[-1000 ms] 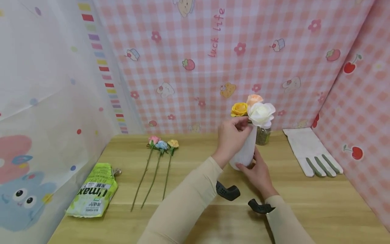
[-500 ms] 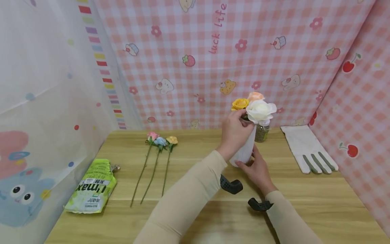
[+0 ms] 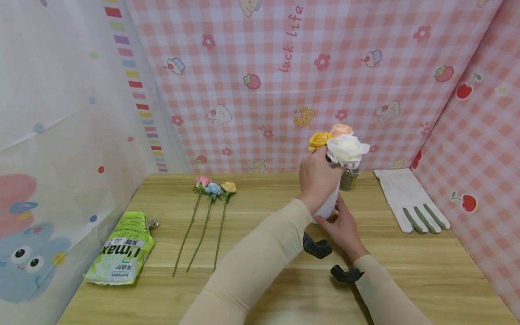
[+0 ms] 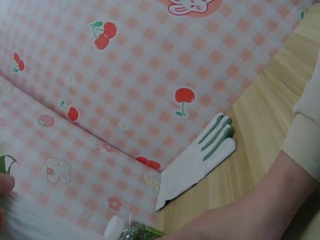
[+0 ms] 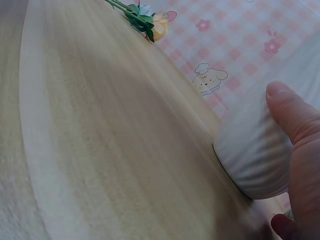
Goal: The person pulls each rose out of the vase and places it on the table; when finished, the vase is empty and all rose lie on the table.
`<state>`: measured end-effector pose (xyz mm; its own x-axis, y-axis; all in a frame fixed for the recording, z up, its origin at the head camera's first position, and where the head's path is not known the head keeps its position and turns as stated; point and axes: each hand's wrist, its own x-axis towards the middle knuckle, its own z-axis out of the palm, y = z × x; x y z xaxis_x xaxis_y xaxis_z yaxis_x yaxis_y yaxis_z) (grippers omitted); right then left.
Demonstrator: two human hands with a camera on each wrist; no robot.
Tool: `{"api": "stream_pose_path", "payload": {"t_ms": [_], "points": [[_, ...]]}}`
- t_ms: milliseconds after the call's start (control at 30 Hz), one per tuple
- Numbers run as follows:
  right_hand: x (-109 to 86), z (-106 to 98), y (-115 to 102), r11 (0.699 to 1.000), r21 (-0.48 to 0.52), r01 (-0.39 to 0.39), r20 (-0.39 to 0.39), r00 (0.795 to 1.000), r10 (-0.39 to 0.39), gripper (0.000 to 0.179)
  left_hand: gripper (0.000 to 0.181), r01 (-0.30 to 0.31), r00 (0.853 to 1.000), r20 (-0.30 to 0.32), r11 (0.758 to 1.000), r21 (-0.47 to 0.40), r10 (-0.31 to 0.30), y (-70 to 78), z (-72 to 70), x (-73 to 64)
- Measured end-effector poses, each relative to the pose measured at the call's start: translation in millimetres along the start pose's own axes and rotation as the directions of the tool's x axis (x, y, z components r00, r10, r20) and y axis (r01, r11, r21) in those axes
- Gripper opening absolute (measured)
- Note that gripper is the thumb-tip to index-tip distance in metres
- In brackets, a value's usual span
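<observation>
A ribbed white vase (image 3: 330, 208) stands toward the back right of the table, its base touching the tabletop in the right wrist view. My right hand (image 3: 345, 231) grips it low down, thumb (image 5: 287, 110) pressed along its side. At the vase's mouth, my left hand (image 3: 321, 179) holds the white rose (image 3: 347, 150) just beneath its bloom; its fingertips are mostly hidden. Behind that bloom, a yellow rose (image 3: 319, 141) and a peach rose (image 3: 341, 130) rise from the vase. A green leaf (image 4: 7, 163) shows beside a fingertip in the left wrist view.
Pink, blue and yellow roses (image 3: 212, 188) lie side by side on the left of the table. A green bag (image 3: 122, 250) lies at the far left. Behind the vase stands a small jar (image 3: 349, 179); a white glove (image 3: 410, 198) lies at right. Patterned cloth walls enclose the table.
My left hand has turned over at the vase mouth and moved slightly right, its fingers curling in under the white rose. The right hand keeps its grip on the vase.
</observation>
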<state>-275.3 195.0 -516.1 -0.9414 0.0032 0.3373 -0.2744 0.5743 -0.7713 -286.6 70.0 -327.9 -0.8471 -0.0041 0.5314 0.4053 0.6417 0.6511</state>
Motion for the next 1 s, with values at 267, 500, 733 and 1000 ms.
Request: {"api": "stream_pose_path", "payload": {"t_ms": [267, 500, 733, 1000], "points": [[0.5, 0.2, 1.4, 1.000, -0.014, -0.023, 0.012, 1.000, 0.023, 0.094, 0.017, 0.049, 0.994, -0.093, 0.992, -0.120, -0.060, 1.2, 5.9, -1.1], [-0.8, 0.3, 2.7, 1.000, -0.003, 0.004, -0.011, 1.000, -0.004, 0.094, 0.015, -0.037, 0.991, -0.131, 0.979, -0.199, 0.011, -2.5, 10.5, 0.2], [0.4, 1.0, 0.1, 1.000, 0.001, 0.020, -0.021, 1.000, -0.020, 0.092, 0.016, -0.082, 0.991, -0.116, 0.988, -0.134, 0.067, -3.5, 8.0, 0.4], [-0.8, 1.8, 0.2, 0.998, 0.030, 0.053, -0.020, 0.998, -0.052, 0.092, 0.035, -0.105, 0.993, -0.067, 0.989, -0.104, 0.098, -10.1, 3.0, -1.6]]}}
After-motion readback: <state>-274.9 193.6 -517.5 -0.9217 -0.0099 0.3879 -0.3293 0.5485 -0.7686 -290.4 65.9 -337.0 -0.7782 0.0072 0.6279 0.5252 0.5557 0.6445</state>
